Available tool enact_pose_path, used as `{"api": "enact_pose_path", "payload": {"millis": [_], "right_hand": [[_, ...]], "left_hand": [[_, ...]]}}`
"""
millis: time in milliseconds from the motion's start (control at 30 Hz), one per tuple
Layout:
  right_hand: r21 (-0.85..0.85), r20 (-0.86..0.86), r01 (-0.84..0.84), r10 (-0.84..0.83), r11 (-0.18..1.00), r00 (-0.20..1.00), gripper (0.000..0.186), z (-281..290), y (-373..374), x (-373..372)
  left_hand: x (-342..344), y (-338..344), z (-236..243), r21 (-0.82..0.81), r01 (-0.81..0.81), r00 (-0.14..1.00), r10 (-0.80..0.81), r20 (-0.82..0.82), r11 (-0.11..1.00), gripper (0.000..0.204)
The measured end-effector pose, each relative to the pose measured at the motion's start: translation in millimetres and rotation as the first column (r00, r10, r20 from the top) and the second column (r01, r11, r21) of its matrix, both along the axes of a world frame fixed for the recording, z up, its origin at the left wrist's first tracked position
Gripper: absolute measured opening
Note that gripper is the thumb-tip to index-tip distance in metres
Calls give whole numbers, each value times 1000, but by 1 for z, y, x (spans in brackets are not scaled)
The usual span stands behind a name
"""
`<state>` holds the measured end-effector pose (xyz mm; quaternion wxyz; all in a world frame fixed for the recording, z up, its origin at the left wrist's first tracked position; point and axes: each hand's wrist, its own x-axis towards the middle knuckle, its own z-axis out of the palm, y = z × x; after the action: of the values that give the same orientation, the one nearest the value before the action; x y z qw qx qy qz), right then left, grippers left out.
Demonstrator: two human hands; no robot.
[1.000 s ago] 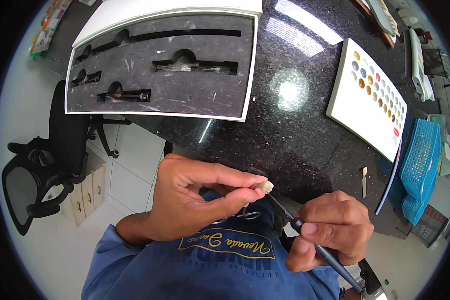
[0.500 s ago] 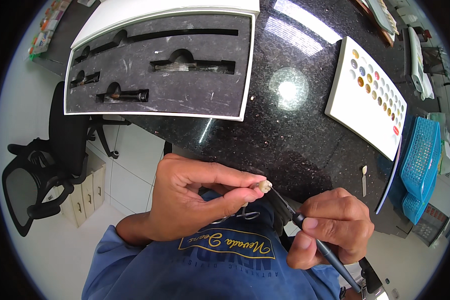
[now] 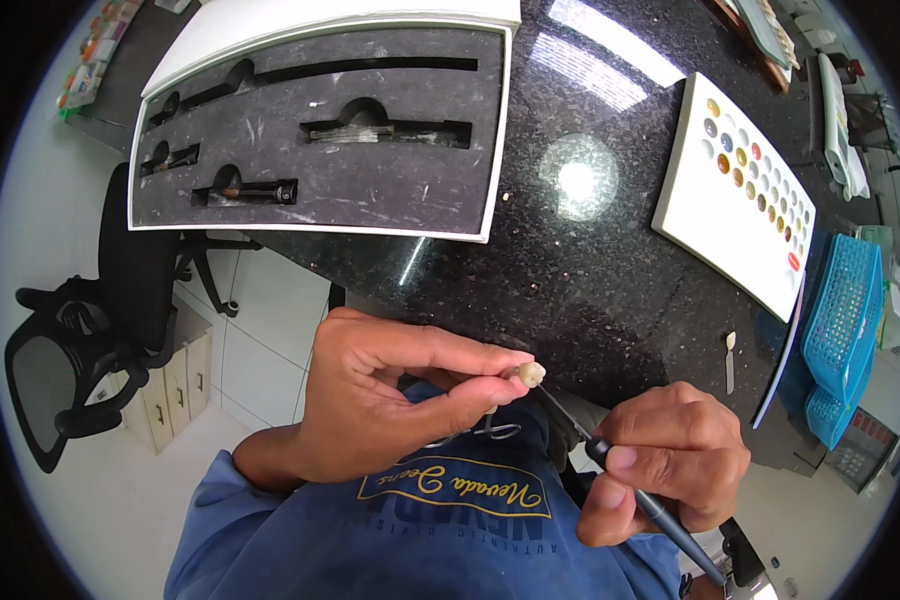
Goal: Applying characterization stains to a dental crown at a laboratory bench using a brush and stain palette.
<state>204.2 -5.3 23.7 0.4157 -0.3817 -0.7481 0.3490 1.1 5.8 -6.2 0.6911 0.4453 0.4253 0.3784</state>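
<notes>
Hardly anything has shifted since the earlier frames: our two hands sit where they were, just off the near edge of the black counter (image 3: 610, 280), and only the brush angle looks a touch different.

Closest to us, our left hand (image 3: 390, 400) pinches a small cream tooth piece (image 3: 533, 374) between thumb and fingertips, the fingers closed firmly on it. Our right hand (image 3: 670, 455) is wrapped around a thin dark brush (image 3: 630, 490) in a pen grip, fingers shut on the handle, and the tip reaches up to the piece; whether it actually touches we cannot quite tell, since the tip is very fine.

To do this well, we judge that we should keep both hands braced near each other, turn the piece with the left fingertips instead of moving the brush far, and use light short strokes.

Farther across the counter, to the right, lies a white palette (image 3: 735, 190) with rows of coloured wells, and beyond its right edge a blue basket (image 3: 850, 320). At the far left of the counter rests an open case with grey foam (image 3: 320, 130) holding tool slots.
</notes>
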Motion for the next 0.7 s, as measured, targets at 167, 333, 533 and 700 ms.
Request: {"api": "enact_pose_path", "payload": {"millis": [167,333,533,700], "right_hand": [[-14,2,16,-16,1000,1000,21,0,1,-2],[7,-10,-31,31,999,999,22,1,2,-1],[72,-170,263,-248,962,954,25,-4,-11,-1],[144,-49,252,-248,957,968,15,-6,-13,-1]], "left_hand": [[-1,0,0,0,13,1000,-13,-13,1000,15],[0,-1,1,15,-6,1000,6,-13,1000,16],[1,-6,-1,33,-41,999,41,-3,999,18],[1,-12,-2,20,-76,996,77,-44,997,19]]}}
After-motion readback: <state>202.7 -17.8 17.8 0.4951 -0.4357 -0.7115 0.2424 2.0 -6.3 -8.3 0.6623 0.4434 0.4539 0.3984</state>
